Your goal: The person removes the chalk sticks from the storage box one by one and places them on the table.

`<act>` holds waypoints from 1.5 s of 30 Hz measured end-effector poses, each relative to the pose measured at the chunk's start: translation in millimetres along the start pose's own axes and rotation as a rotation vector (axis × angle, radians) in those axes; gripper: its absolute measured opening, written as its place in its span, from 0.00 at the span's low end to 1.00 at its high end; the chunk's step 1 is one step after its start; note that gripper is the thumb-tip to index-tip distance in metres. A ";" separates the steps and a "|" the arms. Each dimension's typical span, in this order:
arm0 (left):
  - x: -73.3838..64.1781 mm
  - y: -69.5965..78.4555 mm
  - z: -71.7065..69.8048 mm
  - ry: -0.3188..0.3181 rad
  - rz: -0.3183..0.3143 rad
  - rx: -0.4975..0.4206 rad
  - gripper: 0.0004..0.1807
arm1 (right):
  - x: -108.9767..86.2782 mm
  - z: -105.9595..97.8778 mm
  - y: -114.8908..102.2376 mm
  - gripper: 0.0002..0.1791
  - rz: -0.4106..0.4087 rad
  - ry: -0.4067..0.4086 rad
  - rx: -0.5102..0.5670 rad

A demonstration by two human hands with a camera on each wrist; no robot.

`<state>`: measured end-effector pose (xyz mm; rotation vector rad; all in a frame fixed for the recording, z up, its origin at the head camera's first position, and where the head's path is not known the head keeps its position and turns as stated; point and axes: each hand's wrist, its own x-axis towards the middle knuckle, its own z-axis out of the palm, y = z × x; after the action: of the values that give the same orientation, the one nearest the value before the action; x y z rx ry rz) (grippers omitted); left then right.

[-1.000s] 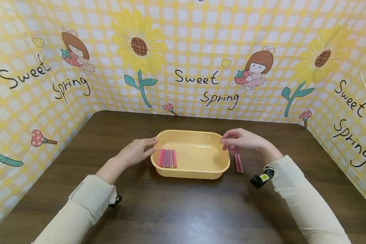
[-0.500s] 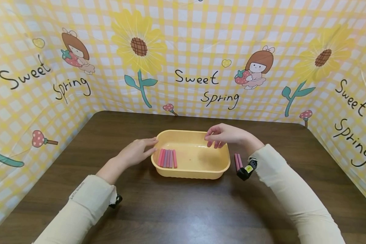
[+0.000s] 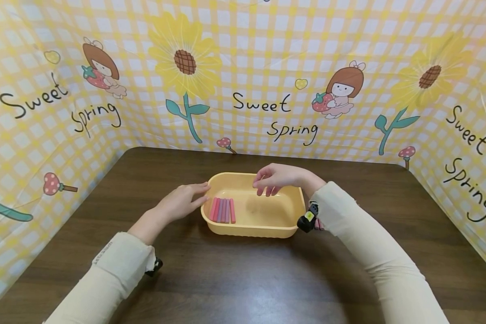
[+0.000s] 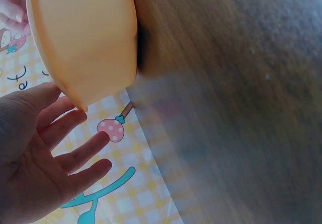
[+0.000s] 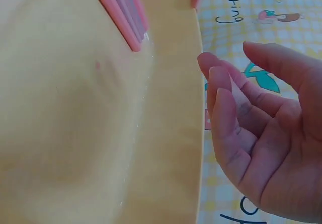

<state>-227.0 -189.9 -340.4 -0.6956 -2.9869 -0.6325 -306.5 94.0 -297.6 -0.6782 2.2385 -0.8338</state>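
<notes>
A yellow oblong plastic tub [image 3: 251,231] stands on the table. Inside, at its left end, several slim pink and purple sticks [image 3: 224,210] lie side by side; their kind is unclear. My left hand [image 3: 182,200] touches the tub's left rim, its fingers extended; in the left wrist view the lower fingers spread free below the rim. Above the tub's far side hovers my right hand [image 3: 281,177], fingers loosely bent, thumb and fingertips apart. The right wrist view shows nothing between those fingers [image 5: 224,108].
Right of the tub, more pink sticks [image 3: 318,224] lie on the dark wooden table [image 3: 210,283], mostly covered by the black wrist camera [image 3: 308,218]. A yellow checked cloth [image 3: 259,54] with printed flowers closes off the back and sides.
My right hand has moved left from the tub's right rim to over its middle, and its wrist now covers most of the loose sticks. The left hand stays on the rim.
</notes>
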 end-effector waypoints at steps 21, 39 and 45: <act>-0.1 -2.4 1.4 0.008 0.011 0.014 0.22 | 53.4 12.5 -1.2 0.16 0.017 -0.169 -0.055; -0.5 -0.6 2.0 0.016 0.007 0.016 0.23 | 81.8 37.9 6.7 0.11 0.099 -0.248 0.001; -0.2 -0.5 2.2 0.000 -0.006 0.008 0.23 | 85.6 43.2 5.1 0.14 0.116 -0.210 -0.045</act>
<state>-226.9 -189.5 -342.6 -0.6868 -2.9912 -0.6197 -333.1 25.9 -359.8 -0.6197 2.0898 -0.6264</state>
